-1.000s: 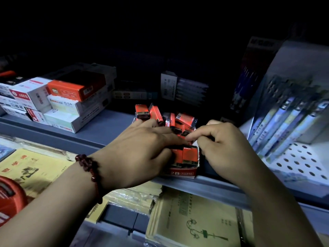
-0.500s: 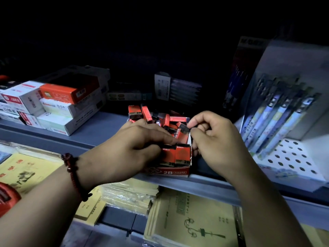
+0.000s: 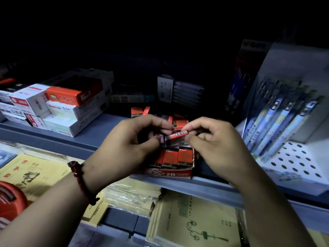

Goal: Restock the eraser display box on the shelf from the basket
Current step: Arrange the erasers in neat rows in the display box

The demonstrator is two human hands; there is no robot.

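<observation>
A red eraser display box (image 3: 167,173) marked 2B stands at the front edge of the grey shelf (image 3: 99,134). Red-sleeved erasers (image 3: 171,157) stand in a row at its front, with more piled loose behind (image 3: 140,111). Just above the box, my right hand (image 3: 213,145) pinches one eraser (image 3: 177,137) by its red end, barcode side up. My left hand (image 3: 128,145) pinches the dark end of the same eraser or one pressed against it; I cannot tell which. A red bead bracelet circles my left wrist.
Stacked white and orange stationery boxes (image 3: 58,107) sit at the shelf's left. A white perforated pen rack (image 3: 284,125) with packaged pens stands at the right. Yellow exercise books (image 3: 192,216) lie on the lower shelf. A red basket (image 3: 10,202) shows at the lower left edge.
Both hands have risen from pressing erasers into the box. They now hold an eraser between them just above it, turned barcode side up.
</observation>
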